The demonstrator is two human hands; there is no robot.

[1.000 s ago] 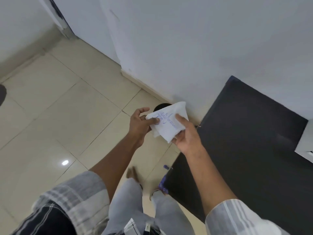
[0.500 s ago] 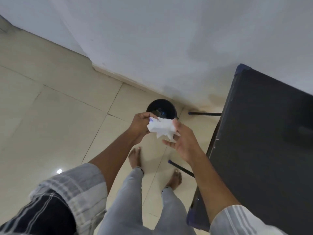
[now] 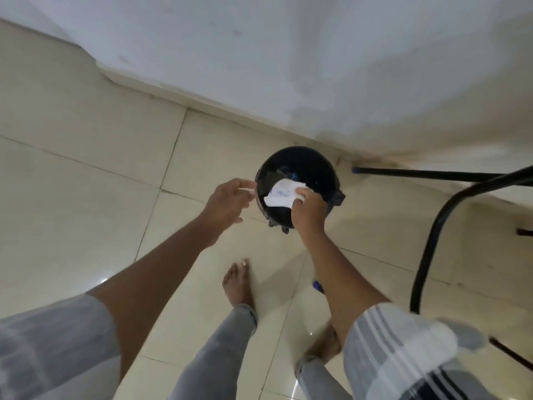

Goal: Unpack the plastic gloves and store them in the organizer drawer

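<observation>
A crumpled white plastic wrapper (image 3: 281,193) with blue print is pinched in my right hand (image 3: 309,209) right over the mouth of a black round bin (image 3: 297,161) lined with a dark bag. My left hand (image 3: 229,203) hovers just left of the bin's rim, fingers spread and holding nothing. The gloves and the organizer drawer are out of view.
The bin stands on cream floor tiles by a white wall (image 3: 288,53) and its skirting. Black metal table legs (image 3: 432,235) rise at the right. My bare feet (image 3: 238,284) stand just short of the bin.
I have bent closer over the bin. My left hand let go of the wrapper and opened; my right hand carried the wrapper down into the bin's mouth.
</observation>
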